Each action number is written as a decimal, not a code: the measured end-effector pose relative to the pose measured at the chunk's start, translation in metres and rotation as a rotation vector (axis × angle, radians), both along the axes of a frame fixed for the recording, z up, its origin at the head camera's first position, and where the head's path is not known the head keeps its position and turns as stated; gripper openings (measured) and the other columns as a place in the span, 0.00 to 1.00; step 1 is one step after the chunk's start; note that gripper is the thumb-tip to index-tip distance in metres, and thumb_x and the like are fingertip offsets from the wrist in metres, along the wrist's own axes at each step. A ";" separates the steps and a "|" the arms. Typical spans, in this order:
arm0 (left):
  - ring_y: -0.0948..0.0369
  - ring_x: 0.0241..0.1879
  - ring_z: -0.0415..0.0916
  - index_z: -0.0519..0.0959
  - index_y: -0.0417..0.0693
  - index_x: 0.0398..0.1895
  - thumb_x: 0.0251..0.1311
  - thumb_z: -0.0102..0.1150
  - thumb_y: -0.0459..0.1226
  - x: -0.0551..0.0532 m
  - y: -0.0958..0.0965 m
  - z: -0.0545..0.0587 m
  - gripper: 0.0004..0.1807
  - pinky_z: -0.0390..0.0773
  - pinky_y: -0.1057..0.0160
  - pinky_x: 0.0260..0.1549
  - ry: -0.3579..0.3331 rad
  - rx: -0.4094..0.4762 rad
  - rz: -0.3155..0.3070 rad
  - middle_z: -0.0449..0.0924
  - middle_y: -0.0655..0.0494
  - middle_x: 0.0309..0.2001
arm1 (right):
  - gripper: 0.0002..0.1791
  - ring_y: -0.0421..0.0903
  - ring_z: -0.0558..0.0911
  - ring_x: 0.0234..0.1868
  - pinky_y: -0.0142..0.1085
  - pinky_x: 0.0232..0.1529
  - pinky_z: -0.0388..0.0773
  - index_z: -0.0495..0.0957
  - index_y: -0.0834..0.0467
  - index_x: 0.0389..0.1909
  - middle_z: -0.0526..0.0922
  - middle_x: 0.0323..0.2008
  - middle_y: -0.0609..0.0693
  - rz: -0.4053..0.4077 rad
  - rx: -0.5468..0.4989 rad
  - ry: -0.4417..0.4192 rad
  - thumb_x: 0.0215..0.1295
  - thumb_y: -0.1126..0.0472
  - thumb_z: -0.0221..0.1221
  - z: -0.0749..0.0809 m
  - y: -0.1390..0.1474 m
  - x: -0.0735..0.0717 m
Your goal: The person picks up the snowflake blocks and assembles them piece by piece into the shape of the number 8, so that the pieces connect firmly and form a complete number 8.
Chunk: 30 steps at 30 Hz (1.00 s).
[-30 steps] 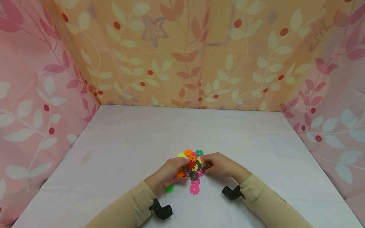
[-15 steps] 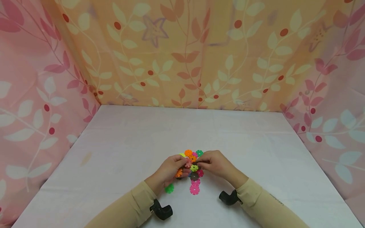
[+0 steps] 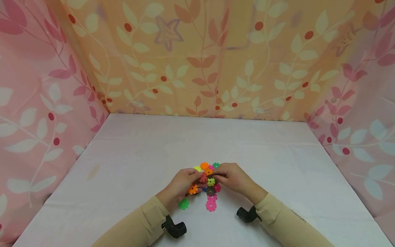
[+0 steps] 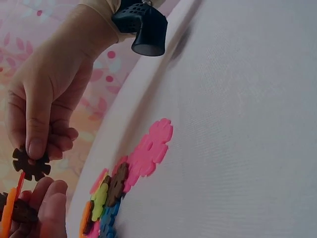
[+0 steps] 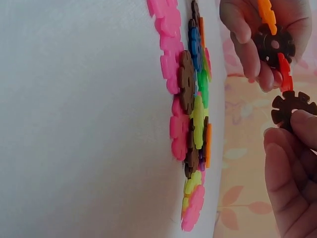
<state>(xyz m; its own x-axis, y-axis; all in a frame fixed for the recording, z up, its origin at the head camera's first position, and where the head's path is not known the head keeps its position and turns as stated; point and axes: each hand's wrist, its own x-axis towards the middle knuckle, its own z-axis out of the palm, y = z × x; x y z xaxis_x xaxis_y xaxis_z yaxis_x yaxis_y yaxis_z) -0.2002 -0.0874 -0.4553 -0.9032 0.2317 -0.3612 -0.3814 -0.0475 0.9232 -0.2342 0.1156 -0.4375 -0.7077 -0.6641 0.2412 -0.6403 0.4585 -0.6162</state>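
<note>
Both hands are close together above a flat cluster of interlocked snowflake discs. My left hand holds a short chain of discs: an orange disc, a brown disc and a red disc set on edge. Thumb and fingers of my right hand pinch another brown disc, whose rim meets the red one's end. Whether these two are slotted together I cannot tell. Below lies the cluster, with pink discs nearest the person and a yellow-green disc in its middle. The hands partly cover it.
A green disc shows below the left hand. White cloth covers the table; patterned curtains enclose its back and sides. Black wrist cameras hang below both cuffs.
My right hand has moved left from the cluster's right edge toward the left hand, and a brown disc now shows in its fingers. The red disc has turned in the left hand.
</note>
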 end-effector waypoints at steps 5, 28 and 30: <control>0.56 0.32 0.81 0.76 0.35 0.37 0.64 0.51 0.39 0.000 0.000 0.001 0.13 0.79 0.66 0.30 0.005 0.036 -0.002 0.81 0.46 0.35 | 0.04 0.36 0.71 0.26 0.27 0.29 0.74 0.83 0.58 0.32 0.80 0.26 0.47 0.027 0.042 0.041 0.56 0.66 0.62 0.001 -0.001 -0.002; 0.58 0.29 0.81 0.74 0.36 0.28 0.65 0.50 0.39 0.002 0.008 -0.001 0.14 0.79 0.64 0.30 0.105 -0.096 0.078 0.82 0.48 0.30 | 0.02 0.34 0.69 0.24 0.25 0.28 0.72 0.82 0.56 0.27 0.75 0.23 0.41 0.026 -0.038 0.245 0.55 0.66 0.62 -0.011 -0.008 -0.003; 0.57 0.30 0.81 0.74 0.36 0.29 0.65 0.50 0.39 0.002 0.008 -0.001 0.14 0.79 0.65 0.30 0.104 -0.087 0.066 0.82 0.48 0.30 | 0.02 0.34 0.69 0.26 0.26 0.29 0.72 0.82 0.55 0.28 0.75 0.24 0.40 0.026 -0.021 0.214 0.56 0.65 0.62 -0.010 -0.007 -0.006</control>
